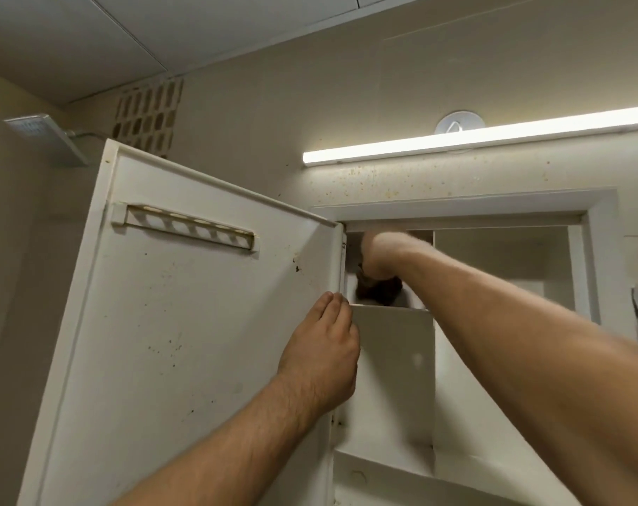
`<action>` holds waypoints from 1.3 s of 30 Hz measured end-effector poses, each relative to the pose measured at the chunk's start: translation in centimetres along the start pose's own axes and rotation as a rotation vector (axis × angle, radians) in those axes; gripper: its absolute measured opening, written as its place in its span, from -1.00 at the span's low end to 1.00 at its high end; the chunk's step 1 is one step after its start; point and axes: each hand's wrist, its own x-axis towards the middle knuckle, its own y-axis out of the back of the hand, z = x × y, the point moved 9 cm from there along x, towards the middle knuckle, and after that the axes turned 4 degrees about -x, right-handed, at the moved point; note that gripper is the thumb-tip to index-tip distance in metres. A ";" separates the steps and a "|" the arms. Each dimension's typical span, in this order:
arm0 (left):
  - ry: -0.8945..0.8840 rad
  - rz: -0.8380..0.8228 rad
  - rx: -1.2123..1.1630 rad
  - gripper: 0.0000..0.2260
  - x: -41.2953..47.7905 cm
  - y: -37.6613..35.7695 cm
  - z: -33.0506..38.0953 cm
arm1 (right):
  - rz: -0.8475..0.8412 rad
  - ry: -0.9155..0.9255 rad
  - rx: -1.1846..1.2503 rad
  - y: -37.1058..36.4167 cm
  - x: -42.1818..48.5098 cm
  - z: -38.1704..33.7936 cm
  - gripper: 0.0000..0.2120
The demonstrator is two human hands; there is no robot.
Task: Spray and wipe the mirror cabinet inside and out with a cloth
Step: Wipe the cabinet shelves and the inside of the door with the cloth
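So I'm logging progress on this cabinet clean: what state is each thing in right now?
Cabinet door: swung open, inner face speckled with dark spots.
Cabinet: open, shelves bare where visible.
Cloth: dark, bunched in the top left compartment.
Right hand: gripping the cloth.
Left hand: resting at the door's hinge edge.
Light strip: on.

The cabinet door [171, 323] looks like painted metal or plastic, cream-white and semi-matt, its smooth inner face flecked with brown rust-like spots. The rack [186, 228] fixed across it seems moulded plastic, yellowed. The shelves [390, 345] on the right share the same smooth cream finish. The cloth [377, 288] is dark, soft and blurred. The far wall [383, 85] is matt beige, speckled under the glossy lit tube [474, 140]. The shower head [47, 138] at far left looks like shiny metal.
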 end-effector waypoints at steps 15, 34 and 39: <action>0.029 -0.012 -0.033 -0.44 0.0 0.9 0.1 | 0.378 0.064 0.424 -0.9 -3.3 0.0 -0.85; 0.055 -0.052 -0.061 -0.46 -0.3 0.9 -0.4 | 0.591 0.603 -0.044 2.7 -7.7 -2.1 -0.32; 0.062 -0.067 -0.092 -0.44 -0.4 0.8 -0.5 | 0.487 0.444 -0.544 0.4 -7.4 1.3 -0.52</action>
